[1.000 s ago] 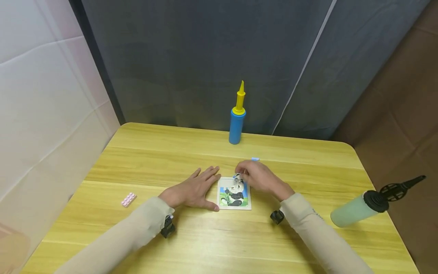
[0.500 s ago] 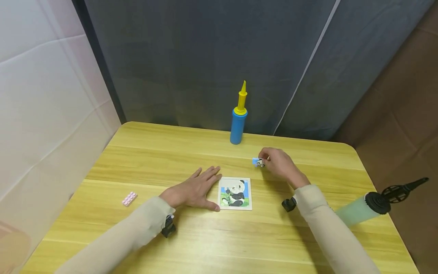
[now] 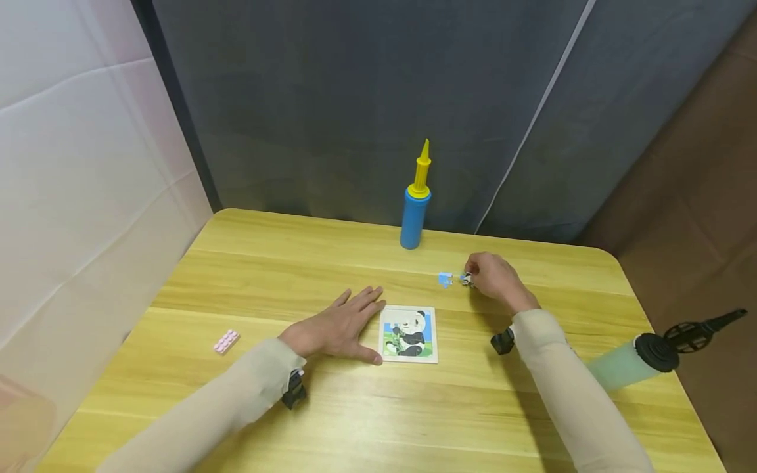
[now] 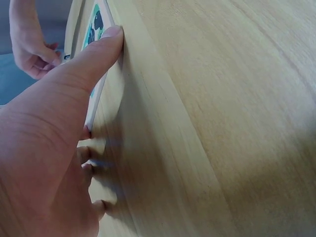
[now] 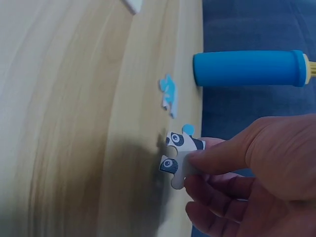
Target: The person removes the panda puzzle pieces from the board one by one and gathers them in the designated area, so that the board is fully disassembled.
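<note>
My right hand (image 3: 495, 277) pinches a puzzle piece (image 5: 181, 153) printed with a panda's eyes, thumb on its face, close over the table at the back right. Just left of it a light-blue puzzle piece (image 3: 445, 279) lies flat on the wood. A square panda puzzle (image 3: 408, 334) in a pale frame lies mid-table, with bare board showing at its upper left. My left hand (image 3: 338, 327) rests flat with fingers spread, its thumb tip and index fingertip at the frame's left edge. In the left wrist view the thumb (image 4: 94, 57) lies along that edge.
A blue hand pump (image 3: 412, 220) with a yellow nozzle stands near the table's back edge. To the left lies a pink toy brick (image 3: 226, 341). At the right a pale green bottle (image 3: 629, 361) with a black top lies near the table's edge.
My right hand has lifted the panda-eye piece off the puzzle and carried it right and back, past the light-blue piece. My left hand has stayed at the frame.
</note>
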The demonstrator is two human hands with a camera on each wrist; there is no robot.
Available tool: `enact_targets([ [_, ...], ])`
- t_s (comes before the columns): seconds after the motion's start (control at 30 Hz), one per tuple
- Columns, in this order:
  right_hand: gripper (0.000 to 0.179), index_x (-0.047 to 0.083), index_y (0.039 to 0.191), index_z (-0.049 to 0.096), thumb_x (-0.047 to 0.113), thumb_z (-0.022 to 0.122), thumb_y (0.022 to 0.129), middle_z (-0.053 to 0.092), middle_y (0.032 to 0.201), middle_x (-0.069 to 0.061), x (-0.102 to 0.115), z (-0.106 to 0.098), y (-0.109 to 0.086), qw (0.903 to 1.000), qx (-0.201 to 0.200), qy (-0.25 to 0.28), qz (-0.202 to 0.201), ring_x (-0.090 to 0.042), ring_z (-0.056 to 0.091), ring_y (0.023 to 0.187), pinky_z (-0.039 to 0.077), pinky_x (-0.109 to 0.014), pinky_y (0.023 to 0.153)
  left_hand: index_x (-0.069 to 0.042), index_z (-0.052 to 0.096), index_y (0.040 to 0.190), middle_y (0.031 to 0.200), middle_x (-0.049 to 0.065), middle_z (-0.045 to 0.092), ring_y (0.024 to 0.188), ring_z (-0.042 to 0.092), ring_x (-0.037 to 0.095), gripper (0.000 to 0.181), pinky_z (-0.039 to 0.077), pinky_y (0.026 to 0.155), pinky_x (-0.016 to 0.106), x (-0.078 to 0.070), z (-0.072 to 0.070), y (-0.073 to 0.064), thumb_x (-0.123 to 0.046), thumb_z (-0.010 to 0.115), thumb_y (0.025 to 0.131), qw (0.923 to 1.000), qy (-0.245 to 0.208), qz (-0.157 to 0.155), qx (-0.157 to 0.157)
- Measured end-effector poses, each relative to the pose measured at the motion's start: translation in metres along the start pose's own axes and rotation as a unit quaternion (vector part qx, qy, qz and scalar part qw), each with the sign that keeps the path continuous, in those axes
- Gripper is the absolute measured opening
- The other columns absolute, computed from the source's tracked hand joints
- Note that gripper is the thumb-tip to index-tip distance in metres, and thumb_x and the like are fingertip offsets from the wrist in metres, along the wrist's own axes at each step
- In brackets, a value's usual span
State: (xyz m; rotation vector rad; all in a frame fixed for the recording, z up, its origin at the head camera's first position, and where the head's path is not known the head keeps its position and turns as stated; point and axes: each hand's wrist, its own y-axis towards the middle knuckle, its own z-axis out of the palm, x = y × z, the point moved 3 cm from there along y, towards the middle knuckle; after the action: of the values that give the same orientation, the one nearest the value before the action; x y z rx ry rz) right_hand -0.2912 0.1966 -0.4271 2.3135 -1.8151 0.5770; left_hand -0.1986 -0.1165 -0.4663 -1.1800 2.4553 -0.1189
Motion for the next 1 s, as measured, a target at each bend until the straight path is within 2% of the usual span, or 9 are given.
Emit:
enact_targets([
  [0.27,0.018,0.007,0.103,0.074,-0.001,0.058,0.098,0.076,0.107,-0.015,-0.007,0.01,0.003,0.9997,0.011,0.009,0.019,-0.025,0.059,0.082,0.051,-0.041,0.079,-0.007,0.023,0.17,0.182,0.014,0.007,0.17,0.009,0.035,0.117,0.01,0.137,0.062,-0.002,0.002,0.0,-0.074,0.072,0.088,1.0,-0.004,0.001,0.007],
  [0.5,0.024,0.004,0.113,0.073,-0.002,0.054,0.099,0.075,0.12,-0.021,-0.008,0.015,0.004,0.9995,-0.001,0.019,0.026,-0.03,0.065,0.094,0.056,-0.049,0.089,-0.007,0.023,0.17,0.182,0.014,0.007,0.17,0.009,0.035,0.117,0.01,0.137,0.062,-0.004,0.001,0.001,-0.074,0.072,0.088,1.0,-0.003,0.0,0.005],
  [0.7,0.026,0.002,0.116,0.074,-0.004,0.054,0.1,0.075,0.118,-0.021,-0.009,0.018,0.004,0.9997,-0.006,0.012,0.021,-0.031,0.065,0.097,0.056,-0.048,0.089,-0.007,0.023,0.17,0.182,0.013,0.006,0.17,0.008,0.034,0.117,0.01,0.137,0.062,-0.004,0.0,0.002,-0.075,0.071,0.088,1.0,-0.001,-0.003,0.009],
  [1.0,0.03,0.001,0.124,0.072,-0.004,0.055,0.1,0.062,0.121,-0.024,-0.009,0.025,0.001,0.9995,-0.009,0.019,0.025,-0.033,0.06,0.103,0.055,-0.052,0.096,-0.007,0.023,0.17,0.182,0.014,0.007,0.17,0.008,0.035,0.117,0.009,0.137,0.062,-0.004,0.001,0.0,-0.073,0.073,0.088,0.9999,-0.009,0.001,0.007],
])
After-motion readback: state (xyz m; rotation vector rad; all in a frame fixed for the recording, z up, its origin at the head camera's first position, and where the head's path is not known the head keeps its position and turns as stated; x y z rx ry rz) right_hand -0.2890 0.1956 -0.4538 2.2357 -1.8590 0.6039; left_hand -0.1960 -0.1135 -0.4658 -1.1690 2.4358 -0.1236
